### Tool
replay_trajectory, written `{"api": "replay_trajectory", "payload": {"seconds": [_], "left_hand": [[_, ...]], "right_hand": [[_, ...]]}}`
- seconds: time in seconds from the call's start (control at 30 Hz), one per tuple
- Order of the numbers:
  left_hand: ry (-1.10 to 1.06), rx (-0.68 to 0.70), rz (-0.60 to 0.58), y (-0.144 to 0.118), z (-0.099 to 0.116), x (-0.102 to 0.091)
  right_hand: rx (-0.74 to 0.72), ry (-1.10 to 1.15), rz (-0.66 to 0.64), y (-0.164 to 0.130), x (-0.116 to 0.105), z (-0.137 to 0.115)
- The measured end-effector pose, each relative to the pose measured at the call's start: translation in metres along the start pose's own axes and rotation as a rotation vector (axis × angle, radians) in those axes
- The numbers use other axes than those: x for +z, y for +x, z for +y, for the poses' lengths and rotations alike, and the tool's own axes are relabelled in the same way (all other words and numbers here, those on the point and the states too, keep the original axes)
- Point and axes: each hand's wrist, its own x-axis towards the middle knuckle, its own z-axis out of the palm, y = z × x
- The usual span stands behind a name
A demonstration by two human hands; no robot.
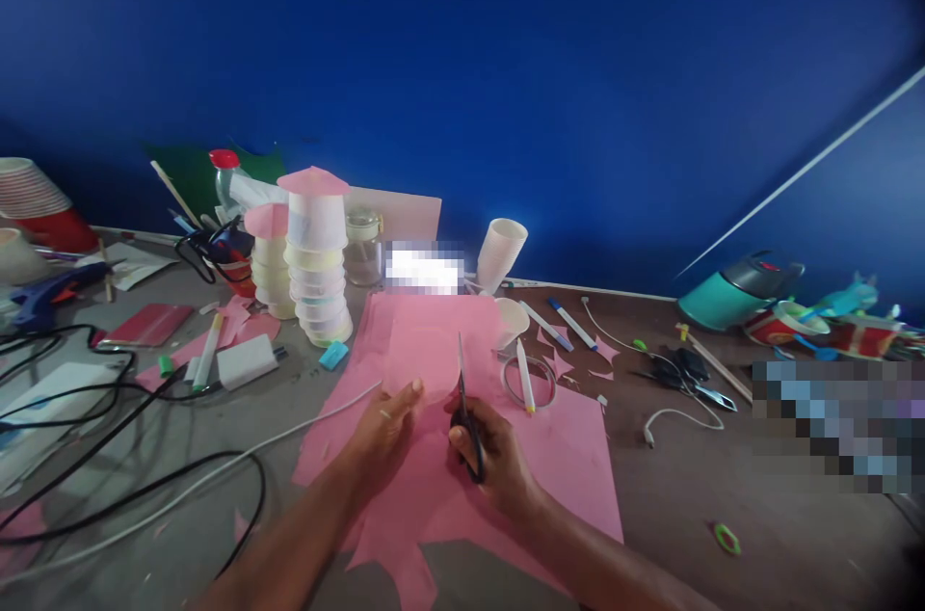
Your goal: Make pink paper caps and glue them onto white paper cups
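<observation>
Lying under both hands, a large pink paper sheet [564, 457] covers the middle of the grey table [723, 505], its near edge cut ragged. A smaller rounded pink piece [423, 351] stands lifted above it, pinched at its lower left edge by the left hand [386, 433], thumb on top, fingers closed beneath. Right hand [495, 457] is wrapped shut around the black handles of the scissors [464, 409]; blades point away from the person, standing close together along the right edge of the rounded piece. Whether the blades bite the paper, I cannot tell.

Just right of the scissors: a tape ring [529, 382] with a white marker [525, 376] lying across it. Pink star-shaped offcuts [558, 363] scattered beyond. Two blue-capped pens [570, 324] near the far edge of the sheet, beside a tipped white paper cup [501, 254].

Left of the sheet's far corner: a tall stack of cups [318, 269] capped by a pink paper cone, a shorter stack beside it, a glass jar [363, 248] behind. A small teal block [333, 356] lies at the stack's foot. Further left: a white block, green-capped marker, red booklet [149, 325], black cables [108, 438] looping across the table, a blue glue gun [43, 295].

Right side: a second pair of scissors [686, 375] with a white cord, a teal kettle [737, 288] on its side, a green ring [726, 539] near the front. Blue wall [506, 62] behind everything.
</observation>
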Motion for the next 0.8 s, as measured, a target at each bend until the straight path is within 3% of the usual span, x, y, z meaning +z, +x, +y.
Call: {"api": "replay_trajectory", "payload": {"seconds": [0.17, 0.3, 0.53, 0.8], "left_hand": [[0.194, 0.007, -0.021, -0.004, 0.003, 0.002], [0.307, 0.03, 0.048, -0.006, 0.009, 0.005], [0.288, 0.054, 0.17, 0.003, 0.0, 0.002], [0.295, 0.02, 0.161, 0.005, -0.005, -0.001]], "right_hand": [[0.051, 0.051, 0.005, -0.001, 0.004, 0.003], [0.068, 0.063, 0.002, -0.002, 0.005, 0.004], [0.099, -0.009, 0.005, -0.002, 0.003, 0.003], [0.139, 0.01, 0.021, -0.001, 0.005, -0.001]]}}
